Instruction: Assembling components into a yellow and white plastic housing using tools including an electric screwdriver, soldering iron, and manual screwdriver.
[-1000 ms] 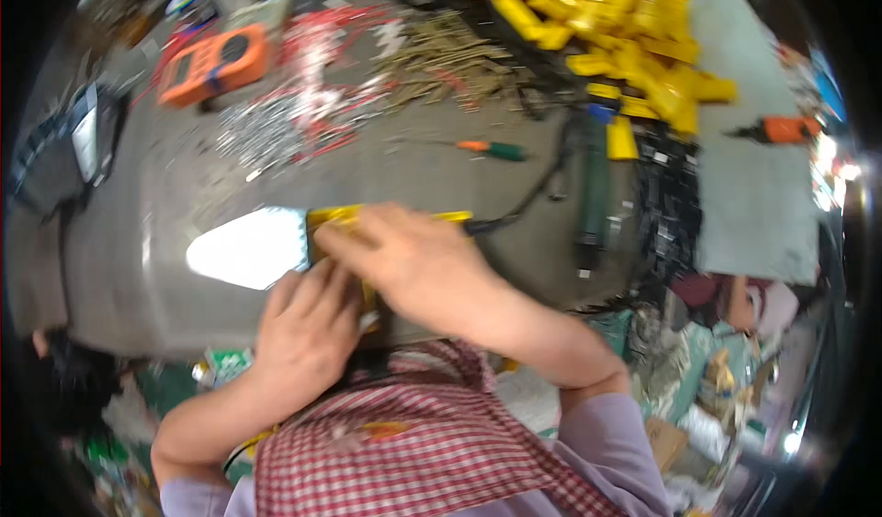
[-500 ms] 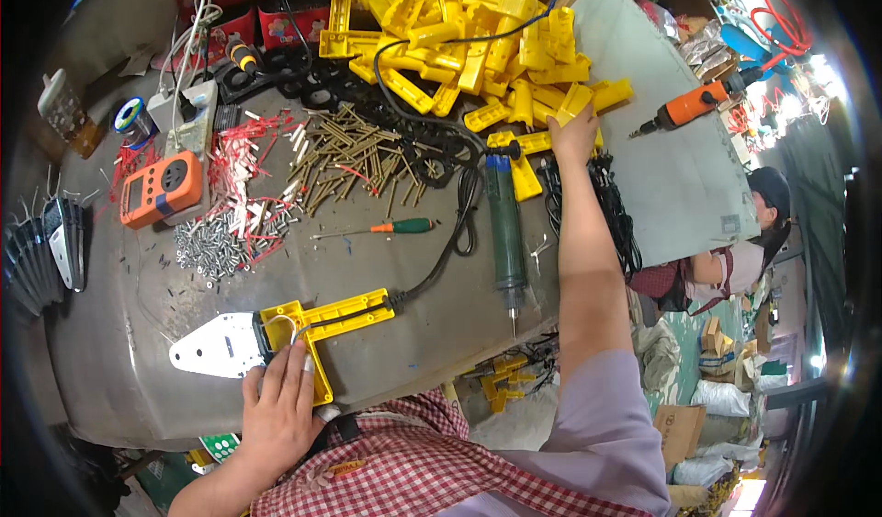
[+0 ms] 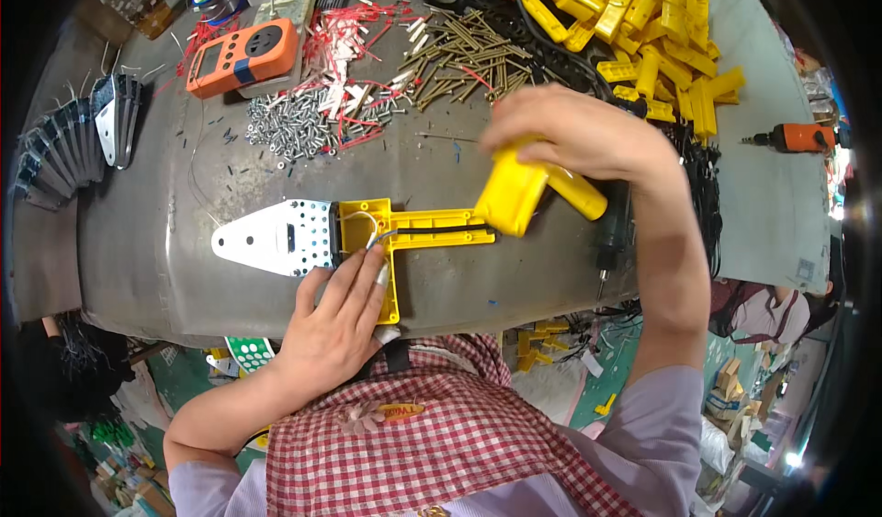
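Resting with fingers nearly together, the left hand [image 3: 335,319] covers part of an open yellow housing [image 3: 390,298] on the table [image 3: 202,292]; light pressure should leave the white wire [image 3: 374,231] and black cable [image 3: 441,231] undisturbed. Farther out, a yellow shell [image 3: 510,193] hangs pinched in the right hand [image 3: 574,136], best levelled before any contact.

Heaped screws [image 3: 292,131], yellow casings [image 3: 680,25] and a power driver [image 3: 801,137] show a workshop.
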The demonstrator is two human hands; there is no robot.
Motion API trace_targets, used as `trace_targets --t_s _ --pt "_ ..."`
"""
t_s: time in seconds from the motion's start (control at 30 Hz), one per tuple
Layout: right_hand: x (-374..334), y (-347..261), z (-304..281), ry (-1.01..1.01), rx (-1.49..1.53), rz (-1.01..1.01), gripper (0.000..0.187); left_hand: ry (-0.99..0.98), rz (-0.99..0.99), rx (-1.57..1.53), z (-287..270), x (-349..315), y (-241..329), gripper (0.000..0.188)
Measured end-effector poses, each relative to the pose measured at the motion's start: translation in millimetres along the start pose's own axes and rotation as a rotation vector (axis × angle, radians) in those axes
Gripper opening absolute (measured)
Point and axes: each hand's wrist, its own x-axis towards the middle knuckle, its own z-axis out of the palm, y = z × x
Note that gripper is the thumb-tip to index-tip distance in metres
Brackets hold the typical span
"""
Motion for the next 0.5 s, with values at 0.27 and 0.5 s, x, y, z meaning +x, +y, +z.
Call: trace_targets --t_s 0.27,0.5 --pt "-35 -11 85 0.473 -0.222 0.531 0.041 0.025 0.033 0.009 -7 0 0 0.063" --pt "-31 -58 107 0.892 1.007 0.015 0.034 0.031 0.009 -0.054 2 -2 -2 0.069"
